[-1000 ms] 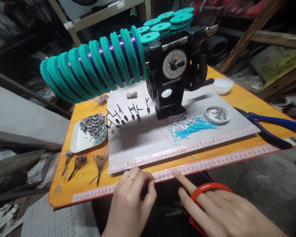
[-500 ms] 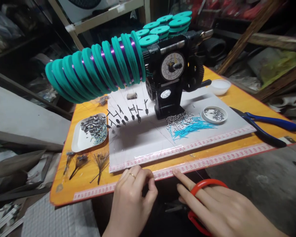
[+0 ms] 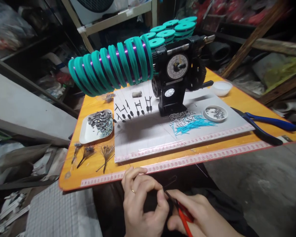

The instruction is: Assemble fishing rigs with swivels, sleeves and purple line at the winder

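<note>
My left hand (image 3: 141, 204), with a ring on one finger, is closed in a pinch just below the front edge of the orange table (image 3: 239, 98); what it pinches is too thin to make out. My right hand (image 3: 199, 217) grips red-handled scissors (image 3: 181, 212), whose dark blades point up-left to the left hand's fingertips. Above them stands a black winding machine (image 3: 176, 77) with a dial and a long row of teal spools (image 3: 111, 67) wound with purple wire. Thin lines hang from the spools with small black weights (image 3: 135, 110) over a white board (image 3: 150, 131).
A white tray of grey sinkers (image 3: 98, 126) sits at the left, with three small wire bundles (image 3: 91, 153) in front of it. Loose beads and teal sticks (image 3: 189, 121), a small dish (image 3: 215, 113), a white bowl (image 3: 221, 87) and blue-handled pliers (image 3: 266, 126) lie to the right. Clutter surrounds the table.
Both hands have come down off the table edge and together. The right hand, earlier flat with fingers through the red handle, now closes on the scissors at the left fingertips. The view shifted.
</note>
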A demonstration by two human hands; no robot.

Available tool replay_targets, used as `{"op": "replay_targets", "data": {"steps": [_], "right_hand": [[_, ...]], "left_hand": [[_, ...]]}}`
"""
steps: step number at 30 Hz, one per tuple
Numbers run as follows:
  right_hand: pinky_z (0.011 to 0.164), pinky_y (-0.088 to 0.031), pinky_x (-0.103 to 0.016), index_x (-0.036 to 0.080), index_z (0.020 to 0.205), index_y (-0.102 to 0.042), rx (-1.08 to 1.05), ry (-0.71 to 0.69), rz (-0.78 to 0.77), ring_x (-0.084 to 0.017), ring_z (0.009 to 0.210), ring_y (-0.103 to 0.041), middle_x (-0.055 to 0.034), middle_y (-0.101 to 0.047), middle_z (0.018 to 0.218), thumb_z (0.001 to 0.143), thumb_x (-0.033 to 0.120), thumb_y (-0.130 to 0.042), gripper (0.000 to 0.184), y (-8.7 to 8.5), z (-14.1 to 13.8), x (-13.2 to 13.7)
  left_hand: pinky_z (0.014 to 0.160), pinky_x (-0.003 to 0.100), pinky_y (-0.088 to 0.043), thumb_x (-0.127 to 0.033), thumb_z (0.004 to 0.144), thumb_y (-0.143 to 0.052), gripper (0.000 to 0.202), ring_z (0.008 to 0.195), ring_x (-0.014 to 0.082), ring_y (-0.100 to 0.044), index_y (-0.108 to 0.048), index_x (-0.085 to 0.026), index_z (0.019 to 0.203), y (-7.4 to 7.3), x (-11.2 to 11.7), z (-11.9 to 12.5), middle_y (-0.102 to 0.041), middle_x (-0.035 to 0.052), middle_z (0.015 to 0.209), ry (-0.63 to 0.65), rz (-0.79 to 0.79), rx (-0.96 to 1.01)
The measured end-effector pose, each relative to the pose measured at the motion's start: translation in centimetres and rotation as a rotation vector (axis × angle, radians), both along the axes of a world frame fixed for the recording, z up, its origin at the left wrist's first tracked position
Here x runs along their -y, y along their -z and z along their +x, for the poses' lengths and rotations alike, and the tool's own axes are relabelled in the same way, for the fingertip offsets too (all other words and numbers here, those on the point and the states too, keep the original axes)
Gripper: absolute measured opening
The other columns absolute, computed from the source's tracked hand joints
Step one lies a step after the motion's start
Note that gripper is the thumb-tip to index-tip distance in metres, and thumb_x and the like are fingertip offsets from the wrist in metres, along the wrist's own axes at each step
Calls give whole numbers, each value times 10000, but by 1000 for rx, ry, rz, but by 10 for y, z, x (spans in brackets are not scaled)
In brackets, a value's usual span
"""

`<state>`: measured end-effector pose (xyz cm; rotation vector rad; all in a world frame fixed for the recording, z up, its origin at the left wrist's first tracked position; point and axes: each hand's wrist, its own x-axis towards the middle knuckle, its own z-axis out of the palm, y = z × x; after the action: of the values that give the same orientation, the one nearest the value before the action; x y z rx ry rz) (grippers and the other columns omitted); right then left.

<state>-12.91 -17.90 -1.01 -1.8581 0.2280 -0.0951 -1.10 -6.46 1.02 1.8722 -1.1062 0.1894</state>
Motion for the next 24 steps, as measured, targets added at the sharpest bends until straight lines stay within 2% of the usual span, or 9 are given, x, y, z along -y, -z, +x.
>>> {"op": "replay_targets", "data": {"steps": [2,8,11,15,19,24], "right_hand": [[528,-482,-163,200,946,-606,-1,0,5,-108,522,-616,33,-676,644,908,227,-585,51,-3,-1,1],[537,-474,-172,221,917,-663,-106,57,-113,-131,591,-638,28,-711,654,880,265,-644,61,-12,-5,0],[531,-441,-177,210,886,-658,-200,26,-79,-123,563,-608,33,-697,624,860,246,-635,50,-11,-3,-3],[500,-388,-192,207,839,-595,-202,-21,27,-110,493,-543,52,-629,561,839,217,-588,13,-10,-1,-5],[479,-370,-205,220,800,-549,-176,12,38,-118,476,-521,56,-582,534,854,252,-566,65,-7,-4,-7],[448,-385,-191,226,842,-572,-171,43,56,-115,446,-538,67,-552,527,871,268,-594,56,3,-5,-9]], "left_hand": [[909,461,-387,-8,817,-527,223,870,212,-528,-552,-228,845,0,-1,-2,-604,-16,722,-5,2,-4],[934,451,-368,0,798,-565,224,891,218,-527,-577,-222,831,-1,-5,-3,-629,-19,710,-29,10,39],[964,465,-341,-1,776,-590,232,928,235,-524,-580,-225,835,-2,-9,-2,-644,-19,710,-31,40,92],[1003,463,-295,-17,754,-636,244,982,252,-524,-588,-238,846,-1,-12,0,-665,-21,728,-12,76,139],[1034,459,-252,-44,769,-643,203,975,245,-539,-603,-239,811,-1,-11,-2,-668,-29,708,-67,57,143],[1036,457,-240,-74,793,-637,169,982,241,-550,-611,-241,792,0,-6,-7,-669,-34,700,-97,45,113]]}}
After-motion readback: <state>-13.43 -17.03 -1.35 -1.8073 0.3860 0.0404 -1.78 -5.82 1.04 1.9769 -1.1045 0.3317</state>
